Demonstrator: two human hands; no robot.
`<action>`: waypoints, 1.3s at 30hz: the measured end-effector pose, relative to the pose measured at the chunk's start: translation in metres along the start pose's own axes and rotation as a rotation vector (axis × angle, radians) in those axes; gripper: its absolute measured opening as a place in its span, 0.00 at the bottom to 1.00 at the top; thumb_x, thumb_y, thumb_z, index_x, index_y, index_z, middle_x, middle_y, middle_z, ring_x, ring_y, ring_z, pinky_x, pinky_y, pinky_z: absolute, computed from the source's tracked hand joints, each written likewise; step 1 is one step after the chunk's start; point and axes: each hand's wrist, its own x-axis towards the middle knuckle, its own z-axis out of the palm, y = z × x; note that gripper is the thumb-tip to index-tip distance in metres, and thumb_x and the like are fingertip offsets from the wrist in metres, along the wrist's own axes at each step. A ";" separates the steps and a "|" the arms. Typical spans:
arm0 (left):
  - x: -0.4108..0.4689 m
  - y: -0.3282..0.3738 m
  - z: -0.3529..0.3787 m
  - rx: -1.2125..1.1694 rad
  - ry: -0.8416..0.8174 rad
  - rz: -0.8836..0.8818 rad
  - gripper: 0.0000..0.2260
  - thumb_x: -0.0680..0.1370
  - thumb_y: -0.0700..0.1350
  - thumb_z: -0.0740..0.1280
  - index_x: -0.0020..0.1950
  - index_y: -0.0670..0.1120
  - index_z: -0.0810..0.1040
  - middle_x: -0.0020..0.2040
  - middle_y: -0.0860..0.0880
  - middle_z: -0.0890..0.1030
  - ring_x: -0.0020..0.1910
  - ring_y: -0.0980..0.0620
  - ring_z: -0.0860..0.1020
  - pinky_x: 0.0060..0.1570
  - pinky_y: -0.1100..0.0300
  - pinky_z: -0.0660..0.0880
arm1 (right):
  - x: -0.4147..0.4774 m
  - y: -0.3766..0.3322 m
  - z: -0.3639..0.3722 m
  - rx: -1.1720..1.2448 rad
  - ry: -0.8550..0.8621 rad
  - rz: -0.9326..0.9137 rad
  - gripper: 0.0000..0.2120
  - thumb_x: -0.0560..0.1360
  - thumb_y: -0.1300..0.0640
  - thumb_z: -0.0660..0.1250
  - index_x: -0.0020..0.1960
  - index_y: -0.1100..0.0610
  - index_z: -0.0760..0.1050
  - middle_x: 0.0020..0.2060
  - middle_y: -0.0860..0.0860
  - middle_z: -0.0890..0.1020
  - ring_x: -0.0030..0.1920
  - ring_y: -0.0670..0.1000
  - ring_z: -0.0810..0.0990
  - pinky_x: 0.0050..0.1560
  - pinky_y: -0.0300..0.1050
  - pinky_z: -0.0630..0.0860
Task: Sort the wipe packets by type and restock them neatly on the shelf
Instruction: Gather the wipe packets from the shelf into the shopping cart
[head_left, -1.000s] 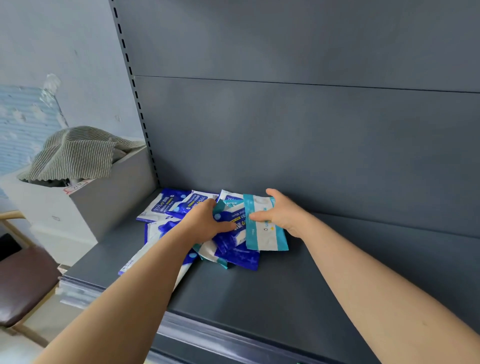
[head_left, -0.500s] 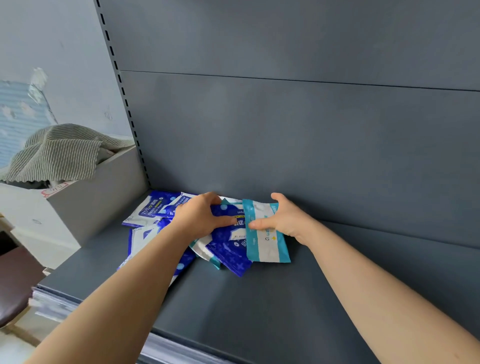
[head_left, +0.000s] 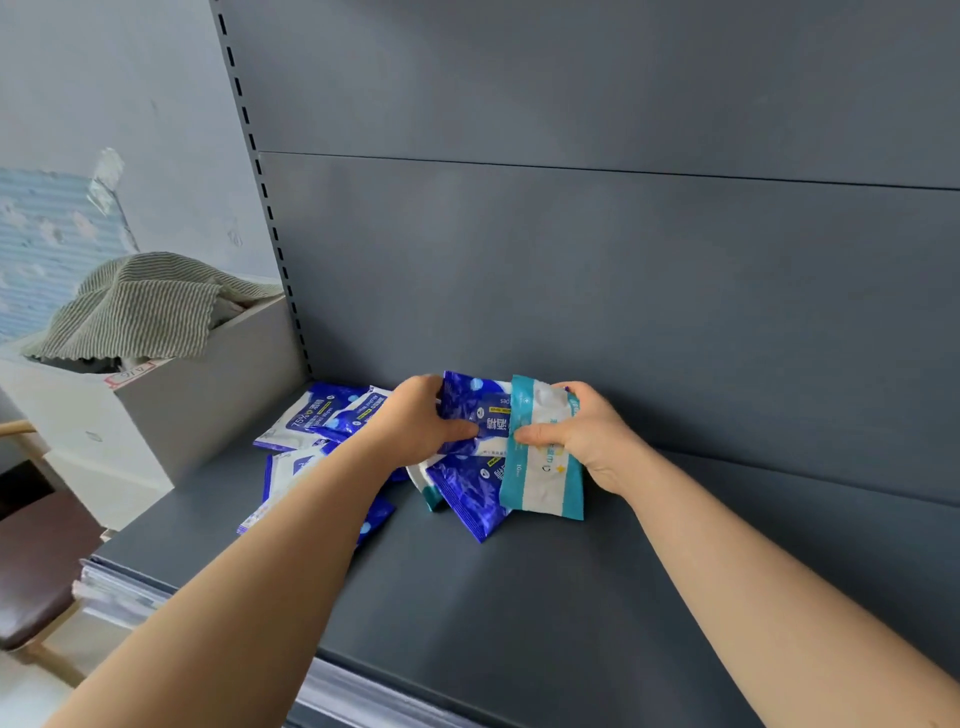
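Note:
A loose heap of wipe packets lies at the back left of the dark grey shelf (head_left: 519, 597). Most are dark blue packets (head_left: 322, 415); some are teal and white. My left hand (head_left: 415, 423) grips a blue packet (head_left: 478, 408) lifted off the heap, thumb on its front. My right hand (head_left: 582, 434) pinches a teal-and-white packet (head_left: 543, 478) that hangs down right beside it, touching the blue one. Another blue packet (head_left: 470, 499) lies under both. My left forearm hides part of the heap.
The shelf's grey back panel (head_left: 623, 286) rises right behind the hands. A white box (head_left: 171, 410) with a striped grey cloth (head_left: 140, 306) over it stands left of the shelf. A brown chair seat (head_left: 36, 561) is at lower left. The shelf's right part is bare.
Both hands have closed on packets and raised them off the heap; the blue packet in my left hand now stands up against the teal one.

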 end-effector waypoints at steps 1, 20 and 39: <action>0.002 0.001 0.002 -0.010 -0.004 -0.017 0.18 0.73 0.49 0.73 0.56 0.41 0.75 0.55 0.45 0.80 0.46 0.48 0.78 0.40 0.60 0.73 | 0.001 0.001 0.000 0.002 0.010 0.006 0.28 0.62 0.69 0.79 0.57 0.58 0.70 0.47 0.54 0.82 0.42 0.53 0.84 0.43 0.50 0.82; -0.020 0.012 0.015 -1.048 -0.145 -0.147 0.12 0.72 0.38 0.74 0.52 0.45 0.77 0.52 0.45 0.83 0.44 0.46 0.84 0.41 0.47 0.82 | -0.046 -0.011 -0.010 0.173 0.118 -0.081 0.34 0.66 0.67 0.77 0.66 0.52 0.67 0.53 0.53 0.81 0.48 0.51 0.84 0.48 0.51 0.82; -0.189 0.230 0.167 -1.048 -0.801 0.214 0.29 0.72 0.36 0.73 0.68 0.52 0.65 0.57 0.47 0.76 0.46 0.49 0.83 0.37 0.52 0.81 | -0.366 0.050 -0.193 0.250 0.909 0.058 0.34 0.63 0.63 0.79 0.65 0.55 0.68 0.53 0.54 0.82 0.50 0.55 0.84 0.50 0.55 0.81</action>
